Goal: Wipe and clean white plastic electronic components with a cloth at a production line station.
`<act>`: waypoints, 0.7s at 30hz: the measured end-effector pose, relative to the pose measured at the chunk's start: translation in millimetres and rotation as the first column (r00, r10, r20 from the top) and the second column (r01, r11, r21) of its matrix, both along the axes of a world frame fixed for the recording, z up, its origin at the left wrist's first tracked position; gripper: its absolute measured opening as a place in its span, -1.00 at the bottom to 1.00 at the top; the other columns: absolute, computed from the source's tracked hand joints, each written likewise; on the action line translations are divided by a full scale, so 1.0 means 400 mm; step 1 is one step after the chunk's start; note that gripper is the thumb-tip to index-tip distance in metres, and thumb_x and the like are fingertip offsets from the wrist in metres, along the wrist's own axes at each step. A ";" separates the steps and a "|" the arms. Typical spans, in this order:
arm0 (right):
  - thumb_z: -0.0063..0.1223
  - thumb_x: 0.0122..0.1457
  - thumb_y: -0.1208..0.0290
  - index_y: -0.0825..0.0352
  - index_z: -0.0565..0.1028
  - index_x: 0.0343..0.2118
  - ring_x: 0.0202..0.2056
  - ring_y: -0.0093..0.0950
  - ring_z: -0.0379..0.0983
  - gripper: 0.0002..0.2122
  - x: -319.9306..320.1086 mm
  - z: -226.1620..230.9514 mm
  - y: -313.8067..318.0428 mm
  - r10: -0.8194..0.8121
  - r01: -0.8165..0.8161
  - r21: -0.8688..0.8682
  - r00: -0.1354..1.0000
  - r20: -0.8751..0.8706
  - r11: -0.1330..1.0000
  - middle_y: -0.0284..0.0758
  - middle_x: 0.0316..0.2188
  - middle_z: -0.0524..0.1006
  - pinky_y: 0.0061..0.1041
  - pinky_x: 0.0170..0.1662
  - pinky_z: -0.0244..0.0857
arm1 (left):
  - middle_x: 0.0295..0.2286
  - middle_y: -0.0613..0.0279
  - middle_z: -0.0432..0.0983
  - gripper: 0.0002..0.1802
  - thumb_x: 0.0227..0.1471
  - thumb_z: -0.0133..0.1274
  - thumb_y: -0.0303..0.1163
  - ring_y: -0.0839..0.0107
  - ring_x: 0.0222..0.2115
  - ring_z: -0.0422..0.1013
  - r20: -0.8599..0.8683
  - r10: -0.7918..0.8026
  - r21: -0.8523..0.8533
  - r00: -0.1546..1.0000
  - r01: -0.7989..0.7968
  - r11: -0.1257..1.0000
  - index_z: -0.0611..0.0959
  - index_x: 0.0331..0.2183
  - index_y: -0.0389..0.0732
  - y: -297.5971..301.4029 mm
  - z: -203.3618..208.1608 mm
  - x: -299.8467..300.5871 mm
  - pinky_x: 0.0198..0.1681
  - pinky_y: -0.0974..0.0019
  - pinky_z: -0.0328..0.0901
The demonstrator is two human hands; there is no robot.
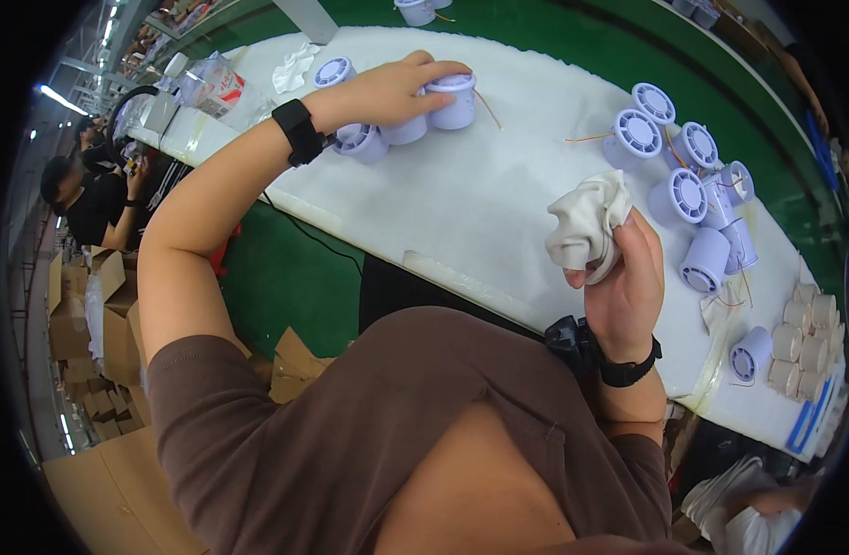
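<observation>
On the far left part of the white-covered table, my left hand (395,91) reaches over a group of pale lavender cylindrical fan units. Its fingers and thumb close around the top rim of the rightmost fan unit (455,109), from which a thin orange wire trails to the right. Other lavender fan units (360,143) stand under and beside this hand, partly covered by it. My right hand (632,282) is raised over the table's near right part, fingers closed on a crumpled white cloth (586,225). The cloth hides some of the fingertips.
Several more lavender fan units (687,196) with loose wires cluster at the right, some lying on their sides. Beyond them are stacked cream-coloured round parts (799,342) and blue strips (810,413). A plastic bottle (177,67) and clear bag are far left. Cardboard boxes (101,305) fill the floor.
</observation>
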State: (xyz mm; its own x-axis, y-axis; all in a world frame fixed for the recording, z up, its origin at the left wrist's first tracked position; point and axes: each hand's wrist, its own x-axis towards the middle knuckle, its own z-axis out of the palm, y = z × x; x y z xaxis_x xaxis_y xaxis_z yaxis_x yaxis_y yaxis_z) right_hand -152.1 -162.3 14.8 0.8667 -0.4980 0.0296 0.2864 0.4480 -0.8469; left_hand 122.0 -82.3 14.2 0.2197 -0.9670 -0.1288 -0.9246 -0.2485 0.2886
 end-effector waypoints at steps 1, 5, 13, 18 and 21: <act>-0.38 0.08 0.30 0.48 0.33 -0.36 -0.62 -0.61 0.26 -0.70 -0.001 0.001 0.000 0.002 -0.002 0.014 1.000 0.009 1.000 -0.32 -0.61 0.37 -0.72 -0.61 0.09 | -0.16 0.08 0.17 -0.58 -0.06 -0.18 -0.24 0.21 -0.22 0.24 -0.003 0.010 0.039 1.000 -0.010 0.999 0.23 -0.09 0.00 -0.002 0.002 -0.006 -0.19 0.35 0.15; -0.39 0.02 0.32 0.50 0.29 -0.32 -0.66 -0.59 0.21 -0.68 -0.009 0.005 0.002 -0.020 0.017 -0.084 0.999 -0.035 0.996 -0.30 -0.58 0.35 -0.69 -0.66 0.05 | -0.17 0.08 0.20 -0.58 -0.07 -0.16 -0.25 0.21 -0.23 0.24 -0.021 -0.053 -0.068 0.998 0.051 0.996 0.25 -0.10 -0.01 -0.021 -0.015 -0.033 -0.20 0.35 0.15; -0.38 0.08 0.31 0.47 0.34 -0.36 -0.61 -0.64 0.26 -0.70 -0.014 0.009 -0.015 0.006 -0.004 -0.091 1.000 0.019 0.996 -0.34 -0.58 0.39 -0.73 -0.59 0.10 | -0.27 0.09 0.32 -0.54 -0.14 -0.13 -0.11 0.21 -0.34 0.32 0.122 -0.008 -0.331 0.993 0.048 0.942 0.29 -0.12 0.05 -0.128 0.128 0.009 -0.31 0.30 0.23; -0.40 0.09 0.31 0.46 0.34 -0.35 -0.60 -0.65 0.25 -0.70 -0.021 0.002 -0.024 -0.027 0.026 -0.080 1.000 -0.005 0.996 -0.35 -0.57 0.38 -0.73 -0.59 0.11 | -0.32 -0.06 0.34 -0.48 -0.15 -0.09 -0.13 0.09 -0.28 0.29 0.263 0.175 -0.610 0.949 0.023 0.792 0.32 -0.17 -0.26 -0.361 0.189 0.084 -0.25 0.26 0.19; -0.41 0.10 0.34 0.46 0.34 -0.33 -0.59 -0.66 0.25 -0.71 -0.026 0.008 -0.024 0.005 -0.004 -0.049 1.000 0.020 0.999 -0.36 -0.56 0.37 -0.72 -0.57 0.12 | -0.28 0.02 0.32 -0.49 -0.17 -0.12 -0.08 0.14 -0.31 0.31 0.333 0.278 -0.512 0.901 -0.074 0.856 0.29 -0.13 -0.04 -0.463 0.085 0.213 -0.28 0.26 0.22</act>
State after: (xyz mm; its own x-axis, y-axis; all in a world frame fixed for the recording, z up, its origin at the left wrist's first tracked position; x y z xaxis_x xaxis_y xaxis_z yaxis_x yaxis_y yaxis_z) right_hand -162.6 -171.9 18.1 0.8677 -0.4918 0.0718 0.3020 0.4071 -0.8620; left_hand 207.2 -267.6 48.3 0.3250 -0.8226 0.4666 -0.9379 -0.3435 0.0477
